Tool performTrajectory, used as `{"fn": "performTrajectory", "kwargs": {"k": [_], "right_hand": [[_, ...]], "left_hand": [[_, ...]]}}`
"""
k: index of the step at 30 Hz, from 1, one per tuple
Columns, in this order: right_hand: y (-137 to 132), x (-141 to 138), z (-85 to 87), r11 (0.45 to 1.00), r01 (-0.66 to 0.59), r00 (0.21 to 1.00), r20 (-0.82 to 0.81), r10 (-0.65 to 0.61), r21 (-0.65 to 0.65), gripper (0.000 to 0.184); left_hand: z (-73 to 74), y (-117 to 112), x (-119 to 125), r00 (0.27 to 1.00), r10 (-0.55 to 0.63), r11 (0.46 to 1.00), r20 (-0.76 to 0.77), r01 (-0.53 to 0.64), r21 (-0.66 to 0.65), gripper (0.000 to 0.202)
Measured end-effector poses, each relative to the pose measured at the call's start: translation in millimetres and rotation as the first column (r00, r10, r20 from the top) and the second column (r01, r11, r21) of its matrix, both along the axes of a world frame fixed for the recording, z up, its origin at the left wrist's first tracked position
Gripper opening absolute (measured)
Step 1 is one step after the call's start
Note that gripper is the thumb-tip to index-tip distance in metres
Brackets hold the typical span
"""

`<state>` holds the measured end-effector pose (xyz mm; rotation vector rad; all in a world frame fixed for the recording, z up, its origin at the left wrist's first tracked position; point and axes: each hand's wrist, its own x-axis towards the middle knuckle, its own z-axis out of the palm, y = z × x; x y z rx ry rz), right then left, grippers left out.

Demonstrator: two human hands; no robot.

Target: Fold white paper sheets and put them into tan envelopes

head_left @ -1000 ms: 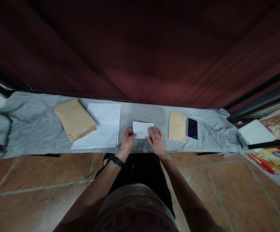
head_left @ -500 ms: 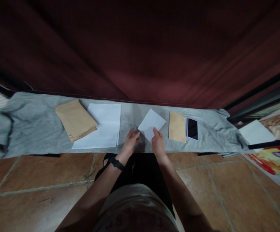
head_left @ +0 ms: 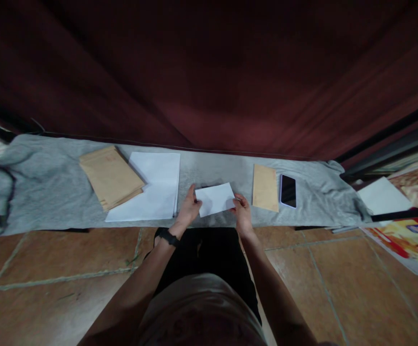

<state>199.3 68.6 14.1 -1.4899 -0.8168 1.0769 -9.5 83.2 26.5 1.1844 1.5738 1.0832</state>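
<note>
A small white folded sheet of paper [head_left: 215, 198] is held level between both hands, close to the front edge of the cloth-covered surface. My left hand [head_left: 189, 207] pinches its left end, thumb on top. The right end is gripped by my right hand [head_left: 242, 211], thumb over the paper and fingers behind it. To the left lies a stack of large white paper [head_left: 160, 185], partly covered by several brown envelopes [head_left: 111, 178]. A single brown envelope [head_left: 265, 188] rests flat to the right of my right hand.
Beside the single envelope lies a phone [head_left: 288, 191] with a dark screen. Grey cloth [head_left: 50, 187] covers the long narrow surface. A dark red curtain [head_left: 209, 96] hangs behind it. At the far right are a white sheet [head_left: 384, 196] and a colourful printed box [head_left: 411, 242].
The folded paper has turned from a tilted position to nearly level and come nearer to me. My left hand now grips its left end; my right hand has shifted to its right end.
</note>
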Motion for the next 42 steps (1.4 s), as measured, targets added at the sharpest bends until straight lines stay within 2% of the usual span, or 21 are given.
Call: {"fn": "performTrajectory", "kwargs": {"k": [4, 6, 8, 11, 15, 18, 21, 24, 26, 28, 32, 34, 36, 38, 40, 42], "right_hand": [[5.7, 8.0, -3.5, 0.998, -0.069, 0.976, 0.207, 0.067, 0.003, 0.038], [5.9, 8.0, -1.5, 0.992, -0.12, 0.92, 0.378, 0.098, 0.033, 0.037], [5.2, 6.8, 2.3, 0.985, -0.168, 0.81, 0.574, 0.119, 0.033, 0.036], [3.8, 3.1, 8.0, 0.978, -0.207, 0.63, 0.761, 0.155, -0.028, 0.036], [1.4, -2.0, 11.5, 0.973, -0.209, 0.424, 0.888, 0.179, -0.096, 0.035], [-0.2, -3.6, 12.0, 0.976, -0.202, 0.323, 0.935, 0.149, -0.086, 0.035], [-0.5, -5.5, 12.0, 0.952, -0.306, 0.289, 0.95, 0.118, -0.025, 0.039], [0.1, -10.4, 11.0, 0.869, -0.495, 0.267, 0.951, 0.157, -0.004, 0.043], [-0.1, -14.4, 9.3, 0.822, -0.569, 0.224, 0.954, 0.201, -0.04, 0.045], [-1.2, -17.7, 7.0, 0.811, -0.579, 0.183, 0.955, 0.232, -0.087, 0.047], [-4.7, -21.0, 2.7, 0.831, -0.541, 0.142, 0.961, 0.239, -0.127, 0.05], [-5.9, -21.8, 1.3, 0.838, -0.531, 0.134, 0.965, 0.226, -0.122, 0.051], [-6.3, -22.2, 0.4, 0.841, -0.53, 0.133, 0.968, 0.212, -0.111, 0.051], [-6.1, -22.0, -0.4, 0.842, -0.529, 0.138, 0.969, 0.207, -0.104, 0.052], [-5.8, -21.0, -1.2, 0.838, -0.533, 0.136, 0.967, 0.217, -0.113, 0.052], [-5.6, -19.5, -2.3, 0.829, -0.544, 0.123, 0.964, 0.235, -0.132, 0.052]], "left_hand": [[5.4, 5.8, -4.2, 0.976, -0.005, 0.999, -0.216, -0.003, -0.04, 0.084], [9.3, 5.9, -2.6, 0.958, -0.014, 0.999, -0.287, 0.001, -0.044, 0.083], [12.9, 4.6, -0.1, 0.94, -0.032, 0.998, -0.34, 0.013, -0.058, 0.082], [18.2, 1.9, 3.3, 0.91, -0.053, 0.996, -0.411, 0.019, -0.087, 0.079], [25.4, 1.3, 5.6, 0.882, -0.059, 0.993, -0.467, 0.006, -0.114, 0.075], [27.6, 2.2, 5.7, 0.868, -0.072, 0.991, -0.491, 0.008, -0.132, 0.074], [25.7, 2.3, 5.5, 0.856, -0.085, 0.992, -0.51, 0.025, -0.123, 0.074], [21.7, 2.3, 5.1, 0.847, -0.084, 0.995, -0.525, 0.043, -0.091, 0.073], [19.4, 3.5, 4.3, 0.849, -0.079, 0.996, -0.523, 0.047, -0.074, 0.074], [18.0, 5.6, 3.1, 0.856, -0.075, 0.997, -0.511, 0.047, -0.066, 0.075], [16.5, 8.8, 1.3, 0.859, -0.068, 0.997, -0.507, 0.047, -0.055, 0.074], [15.7, 6.9, 2.9, 0.824, -0.029, 0.999, -0.566, 0.035, -0.001, 0.069], [14.3, 1.5, 8.0, 0.753, 0.04, 0.993, -0.657, 0.041, 0.107, 0.061], [12.2, -6.9, 17.1, 0.683, 0.074, 0.973, -0.727, 0.112, 0.204, 0.054], [8.9, -16.7, 29.4, 0.635, 0.012, 0.943, -0.773, 0.249, 0.219, 0.05], [4.4, -25.5, 42.1, 0.581, -0.093, 0.91, -0.809, 0.379, 0.167, 0.053]]}}
